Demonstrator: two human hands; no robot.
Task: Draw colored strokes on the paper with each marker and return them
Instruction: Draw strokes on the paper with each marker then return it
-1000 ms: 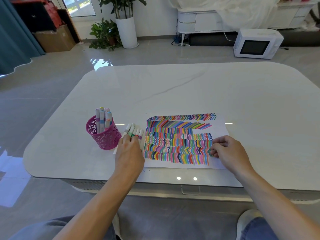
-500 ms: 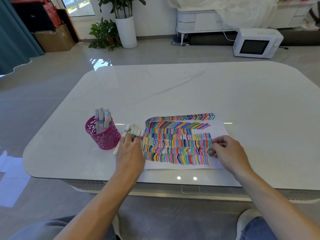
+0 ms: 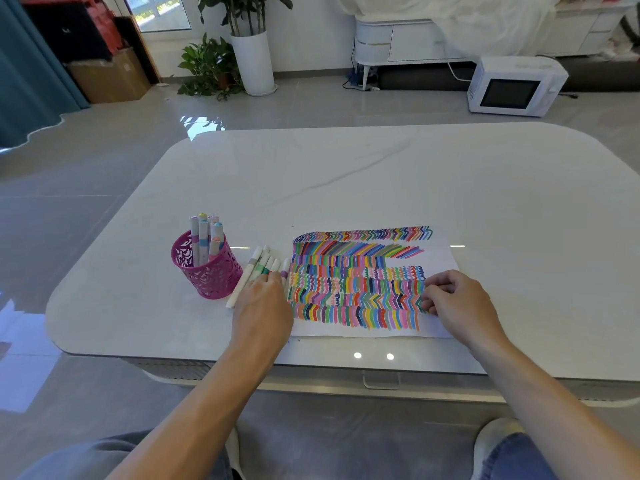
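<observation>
Fingers (image 3: 268, 282) of left hand (image 3: 263, 306): straight, together, lay on loose markers (image 3: 256, 261) on table (image 3: 381, 185) between cup (image 3: 214, 278) and paper (image 3: 440, 258). Right hand (image 3: 457, 303): fingers curled at paper's right edge; grip indeterminable.

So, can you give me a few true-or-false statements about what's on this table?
1. The pink holder stands upright with markers in it. True.
2. The paper is blank. False: rows of coloured strokes cover most of it.
3. The left hand rests on loose markers lying between the holder and the paper. True.
4. The right hand grips the pink holder. False: it sits at the paper's right edge, fingers curled.
5. A microwave stands on the floor beyond the table. True.
</observation>
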